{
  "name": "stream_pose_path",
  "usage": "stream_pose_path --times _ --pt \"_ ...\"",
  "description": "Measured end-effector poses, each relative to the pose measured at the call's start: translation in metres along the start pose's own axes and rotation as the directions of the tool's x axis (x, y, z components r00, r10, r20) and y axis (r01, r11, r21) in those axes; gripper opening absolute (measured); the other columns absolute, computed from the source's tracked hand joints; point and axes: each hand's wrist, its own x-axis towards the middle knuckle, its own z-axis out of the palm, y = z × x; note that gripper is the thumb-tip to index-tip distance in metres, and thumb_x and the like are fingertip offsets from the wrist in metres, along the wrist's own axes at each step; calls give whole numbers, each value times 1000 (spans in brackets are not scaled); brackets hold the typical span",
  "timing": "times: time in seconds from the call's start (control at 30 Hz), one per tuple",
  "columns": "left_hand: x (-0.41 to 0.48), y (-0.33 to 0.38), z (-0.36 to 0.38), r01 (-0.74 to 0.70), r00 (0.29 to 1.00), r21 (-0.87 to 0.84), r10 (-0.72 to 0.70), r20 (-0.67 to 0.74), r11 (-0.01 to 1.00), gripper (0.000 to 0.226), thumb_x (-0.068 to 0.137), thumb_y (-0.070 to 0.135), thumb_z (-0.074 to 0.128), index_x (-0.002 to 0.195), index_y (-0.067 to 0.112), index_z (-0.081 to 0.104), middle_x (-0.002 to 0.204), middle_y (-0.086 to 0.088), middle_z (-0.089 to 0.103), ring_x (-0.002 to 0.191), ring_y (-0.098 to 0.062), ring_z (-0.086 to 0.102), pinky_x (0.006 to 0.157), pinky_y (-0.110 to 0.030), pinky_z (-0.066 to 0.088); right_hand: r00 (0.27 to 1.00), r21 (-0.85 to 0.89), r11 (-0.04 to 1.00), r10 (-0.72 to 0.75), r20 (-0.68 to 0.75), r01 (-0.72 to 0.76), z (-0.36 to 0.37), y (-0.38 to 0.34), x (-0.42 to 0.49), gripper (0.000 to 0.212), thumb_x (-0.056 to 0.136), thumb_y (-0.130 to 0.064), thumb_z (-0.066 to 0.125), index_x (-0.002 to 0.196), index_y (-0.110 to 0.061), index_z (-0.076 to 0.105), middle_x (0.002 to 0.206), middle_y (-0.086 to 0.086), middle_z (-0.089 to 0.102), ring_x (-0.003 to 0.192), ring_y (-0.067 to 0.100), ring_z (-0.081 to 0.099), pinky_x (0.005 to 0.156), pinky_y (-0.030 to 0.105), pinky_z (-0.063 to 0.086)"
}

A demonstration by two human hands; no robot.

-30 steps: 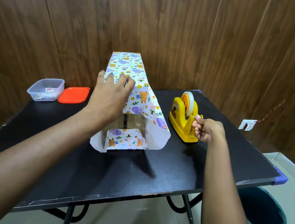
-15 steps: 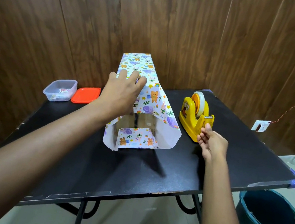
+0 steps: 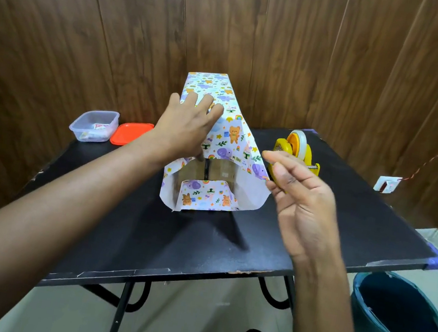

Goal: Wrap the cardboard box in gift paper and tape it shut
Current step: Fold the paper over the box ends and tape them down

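- Head view: the left hand [image 3: 186, 126] lies flat with straight fingers, pressing the gift paper [image 3: 234, 139] onto the cardboard box [image 3: 221, 170]. The box stands mid-tabletop [image 3: 197, 249], bare cardboard showing at its near end.
- The right hand [image 3: 302, 207] hovers by the paper's right flap, fingers loosely curled; I cannot tell whether it pinches anything.
- The yellow tape dispenser [image 3: 298, 150] sits behind it.

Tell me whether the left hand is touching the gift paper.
Touching. The head view shows the left hand pressed flat on the gift paper, its straight fingers lying across the top face.
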Motion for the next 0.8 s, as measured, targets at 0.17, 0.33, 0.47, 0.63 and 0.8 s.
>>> stream_pose_path --times 0.17,0.33,0.47,0.63,0.8 --pt "-1 2 0 12 1000 -14 -12 11 1000 88 67 52 76 130 13 30 127 -9 41 109 -28 44 80 -41 37 987 197 968 146 67 -156 15 1 -6 24 75 -11 56 90 -6 74 107 3 69 80 1 64 68 17 46" --pt "-1 2 -1 14 1000 -6 -14 -2 1000 86 68 52 75 129 13 30 126 -8 41 109 -28 44 78 -40 37 950 353 883 276 144 -309 11 -2 0 33 80 -27 51 98 -13 75 96 -2 64 80 7 54 66 21 50" --pt "-3 4 -2 16 1000 19 -16 -5 1000 83 69 52 74 128 12 29 125 -7 40 107 -27 45 77 -39 36 909 346 843 355 217 -412 15 -1 10 44 82 -46 46 98 -17 76 87 -2 63 73 8 55 63 22 49" --pt "-4 6 -7 28 1000 23 -28 -7 999 81 72 51 71 128 11 28 124 -7 40 106 -26 45 76 -37 36 889 353 823 362 281 -446 26 3 21 57 82 -53 41 106 -11 73 88 -1 65 71 8 59 60 23 50" --pt "-8 7 -2 42 996 59 -37 -79 997 73 65 46 75 121 13 42 111 -4 50 92 -24 52 67 -34 35 907 262 883 317 279 -389 38 5 31 59 86 -56 36 110 -14 69 104 0 60 82 10 54 63 24 47"
